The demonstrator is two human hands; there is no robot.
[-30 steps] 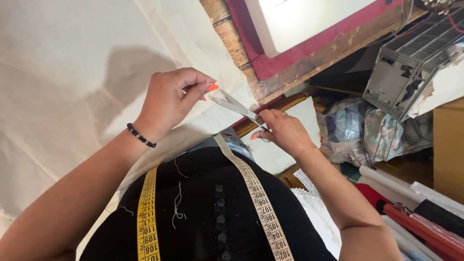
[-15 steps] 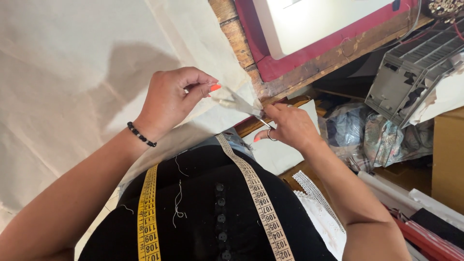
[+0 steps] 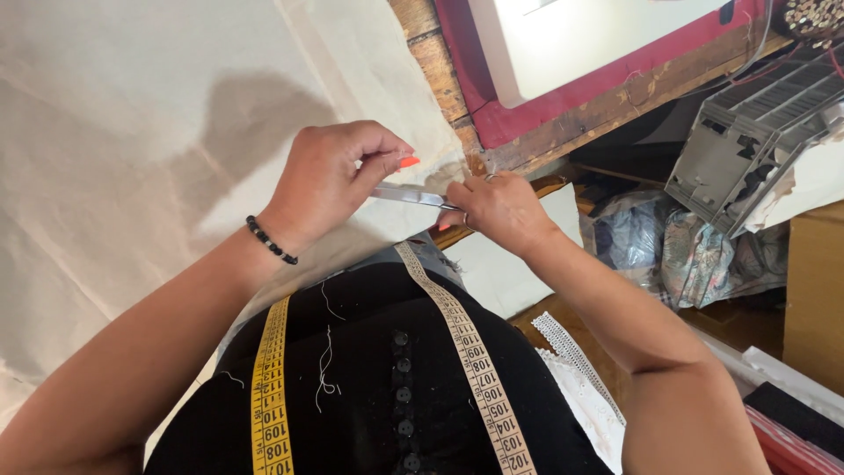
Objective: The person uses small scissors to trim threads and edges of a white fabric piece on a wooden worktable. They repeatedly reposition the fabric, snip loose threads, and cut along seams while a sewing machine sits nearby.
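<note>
Step in hand, I judge: trimming the cream cloth (image 3: 176, 132) at its edge near the table corner. My right hand (image 3: 497, 207) grips scissors (image 3: 409, 195); left hand (image 3: 330, 180) pinches the cloth edge w/ thumb & forefinger. Next req., likely: keep the edge taut, blades aligned.

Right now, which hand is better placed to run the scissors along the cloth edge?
Right. The right hand already grips the scissors, blades pointing at the left hand, which pinches the cloth edge at the blade tips and seems better left steadying it.
</note>
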